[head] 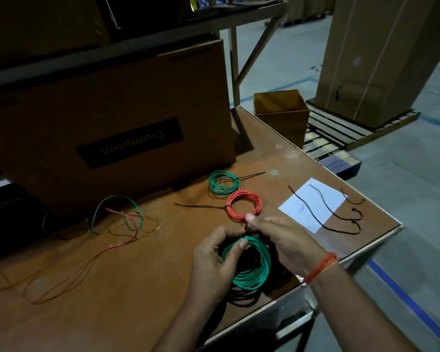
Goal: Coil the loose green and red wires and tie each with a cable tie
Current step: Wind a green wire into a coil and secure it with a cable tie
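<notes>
A coiled green wire (254, 273) is held above the brown table (137, 313) near its front edge. My left hand (214, 260) grips the coil's left side with curled fingers. My right hand (285, 240) pinches the coil's top; what lies between its fingertips is too small to make out. Behind them lie a red coil (258, 203) and a smaller green coil (222, 190), each tied with a black cable tie. Loose green and red wires (117, 219) sprawl at the left. Several black cable ties (333, 212) lie across a white paper (313, 199) at the right.
A large cardboard box (112, 118) stands along the back of the table. A small open carton (282, 113) sits past the table's far right corner, with pallets and a tall strapped box (381, 59) beyond. The table edge runs close to my right forearm.
</notes>
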Demonstrator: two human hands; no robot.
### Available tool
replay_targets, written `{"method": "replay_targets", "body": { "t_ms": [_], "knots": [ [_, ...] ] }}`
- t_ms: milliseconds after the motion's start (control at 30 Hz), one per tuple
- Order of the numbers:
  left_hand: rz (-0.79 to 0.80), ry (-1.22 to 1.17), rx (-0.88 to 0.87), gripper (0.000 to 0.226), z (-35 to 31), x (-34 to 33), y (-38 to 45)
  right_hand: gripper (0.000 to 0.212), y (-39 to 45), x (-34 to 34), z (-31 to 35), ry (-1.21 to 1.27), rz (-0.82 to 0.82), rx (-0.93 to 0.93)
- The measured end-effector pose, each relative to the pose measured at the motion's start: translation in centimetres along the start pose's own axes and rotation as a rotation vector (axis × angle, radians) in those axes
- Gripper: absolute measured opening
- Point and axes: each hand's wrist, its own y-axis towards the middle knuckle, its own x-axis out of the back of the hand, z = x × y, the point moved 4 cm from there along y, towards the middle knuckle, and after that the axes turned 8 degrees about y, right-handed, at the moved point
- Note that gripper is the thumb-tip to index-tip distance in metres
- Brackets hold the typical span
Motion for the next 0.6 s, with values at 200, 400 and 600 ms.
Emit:
{"method": "replay_targets", "body": {
  "t_ms": [200,400,600],
  "knots": [
    [-0.005,-0.076,0.051,0.012,-0.2,0.1,-0.2,0.018,0.8,-1.7,-0.4,-0.04,0.006,0.097],
    [-0.033,-0.13,0.21,0.019,0.8,1.5,0.8,0.023,1.5,-3.3,0.3,-0.303,-0.029,0.323],
    [0.086,-0.237,0.35,0.018,0.6,2.2,1.6,0.014,3.4,-4.4,0.7,-0.338,-0.095,0.325]
  ]
}}
